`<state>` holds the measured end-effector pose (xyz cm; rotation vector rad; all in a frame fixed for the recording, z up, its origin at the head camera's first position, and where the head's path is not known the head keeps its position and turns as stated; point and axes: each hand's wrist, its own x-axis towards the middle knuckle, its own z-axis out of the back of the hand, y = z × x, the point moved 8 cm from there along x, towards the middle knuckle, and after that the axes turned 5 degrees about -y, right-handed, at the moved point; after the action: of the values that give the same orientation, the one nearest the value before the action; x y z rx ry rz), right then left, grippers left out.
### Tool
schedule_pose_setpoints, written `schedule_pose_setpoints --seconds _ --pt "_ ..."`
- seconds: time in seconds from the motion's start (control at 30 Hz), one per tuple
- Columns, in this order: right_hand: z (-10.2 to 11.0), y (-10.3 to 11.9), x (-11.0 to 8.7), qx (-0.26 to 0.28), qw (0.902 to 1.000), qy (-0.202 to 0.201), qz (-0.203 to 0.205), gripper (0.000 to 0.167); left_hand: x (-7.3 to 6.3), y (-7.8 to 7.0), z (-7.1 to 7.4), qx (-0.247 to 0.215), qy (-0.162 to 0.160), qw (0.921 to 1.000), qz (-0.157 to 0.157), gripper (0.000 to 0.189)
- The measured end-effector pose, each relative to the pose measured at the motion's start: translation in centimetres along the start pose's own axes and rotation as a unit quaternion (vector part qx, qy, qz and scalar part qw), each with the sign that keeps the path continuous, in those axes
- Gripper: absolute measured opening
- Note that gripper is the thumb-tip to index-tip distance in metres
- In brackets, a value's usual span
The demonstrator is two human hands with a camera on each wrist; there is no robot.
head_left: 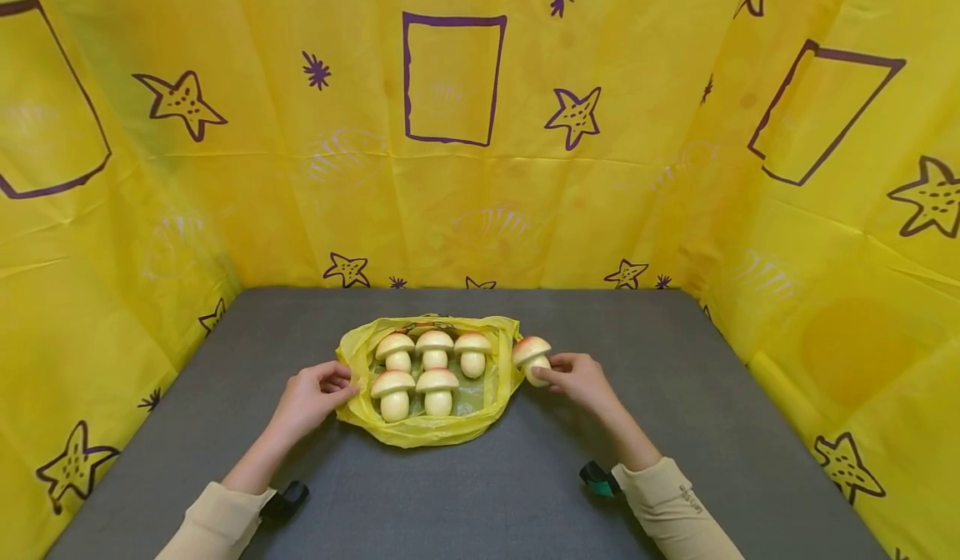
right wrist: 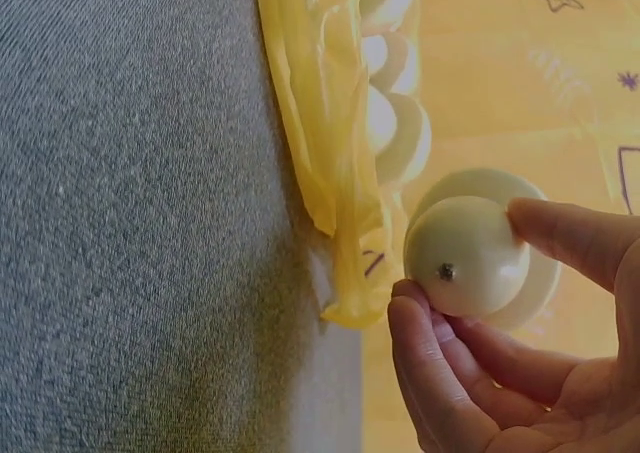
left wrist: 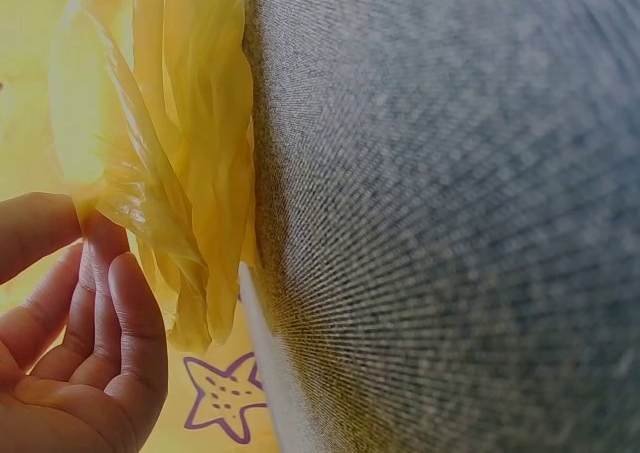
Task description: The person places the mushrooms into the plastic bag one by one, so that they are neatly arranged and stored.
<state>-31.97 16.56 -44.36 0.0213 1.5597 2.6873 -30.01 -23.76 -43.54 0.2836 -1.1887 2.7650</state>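
Observation:
A yellow plastic bag [head_left: 420, 435] lies spread wide on the grey table, its rim rolled outward. Inside it several toy mushrooms [head_left: 393, 383] with cream stems and reddish-topped caps lie in two rows, with a bare spot at the lower right. My left hand [head_left: 318, 393] pinches the bag's left rim between thumb and fingertips; the left wrist view shows the crumpled plastic [left wrist: 190, 153] in that pinch. My right hand [head_left: 581, 381] holds another toy mushroom [head_left: 531, 360] by its stem, just beyond the bag's right edge. The stem's underside [right wrist: 465, 258], with a dark spot, faces the right wrist camera.
The grey tabletop [head_left: 465, 510] stretches around the bag on all sides. Yellow cloth walls [head_left: 465, 210] with purple stars and rectangles enclose the table at the back, left and right. Dark bands [head_left: 600, 478] sit at both wrists.

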Motion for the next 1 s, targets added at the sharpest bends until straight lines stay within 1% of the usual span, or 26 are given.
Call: schedule_pose_setpoints --seconds 0.43,0.63,0.83,1.0 --pt "-1.2 0.8 -0.2 0.003 0.9998 0.020 -0.003 0.035 0.0 0.0 0.0 0.002 0.000 1.0000 0.001 0.022" --pt "-1.8 1.4 -0.3 0.004 0.9996 0.027 0.002 0.035 0.1 0.0 0.0 -0.005 0.002 1.0000 0.002 0.022" --pt "-2.5 2.0 -0.4 -0.005 0.9996 0.027 0.002 0.034 0.1 0.0 0.0 -0.007 0.003 1.0000 0.001 0.022" --pt "-3.0 2.4 -0.3 -0.011 0.9994 0.033 0.001 0.037 0.1 0.0 0.1 -0.005 0.003 1.0000 0.001 0.023"
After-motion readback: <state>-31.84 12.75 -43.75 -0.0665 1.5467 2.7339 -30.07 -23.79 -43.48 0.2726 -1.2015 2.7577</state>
